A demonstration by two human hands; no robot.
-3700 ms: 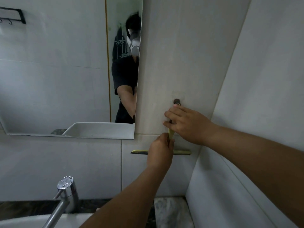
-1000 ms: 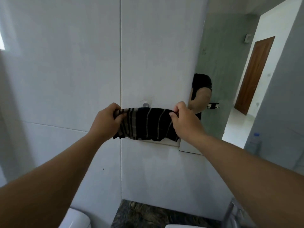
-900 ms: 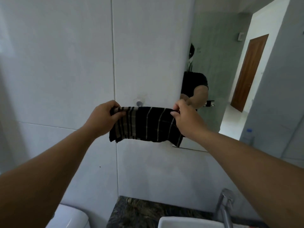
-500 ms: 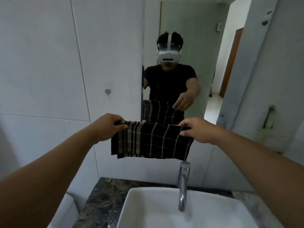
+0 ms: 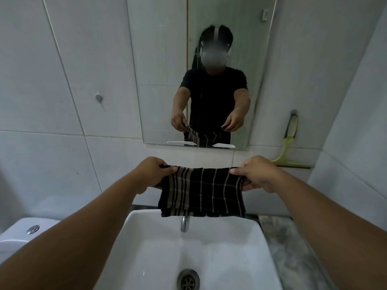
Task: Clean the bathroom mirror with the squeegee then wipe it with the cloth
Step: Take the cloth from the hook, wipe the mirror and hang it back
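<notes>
Left hand (image 5: 154, 173) and right hand (image 5: 256, 173) each pinching a top corner of the black plaid cloth (image 5: 202, 191), stretching it above the white ceramic basin (image 5: 134, 229), below the wall mirror's (image 5: 251, 59) bottom edge, yellow-green plastic squeegee (image 5: 290, 141) hanging on the tiled wall right of it.

Both bare forearms reach forward and converge slightly. Left hand (image 5: 151, 173) closed, thumb on top, pinching one upper corner of the cloth (image 5: 202, 192). Right hand (image 5: 258, 173) closed likewise on the opposite corner. Hands level, well apart, knuckles up.
</notes>
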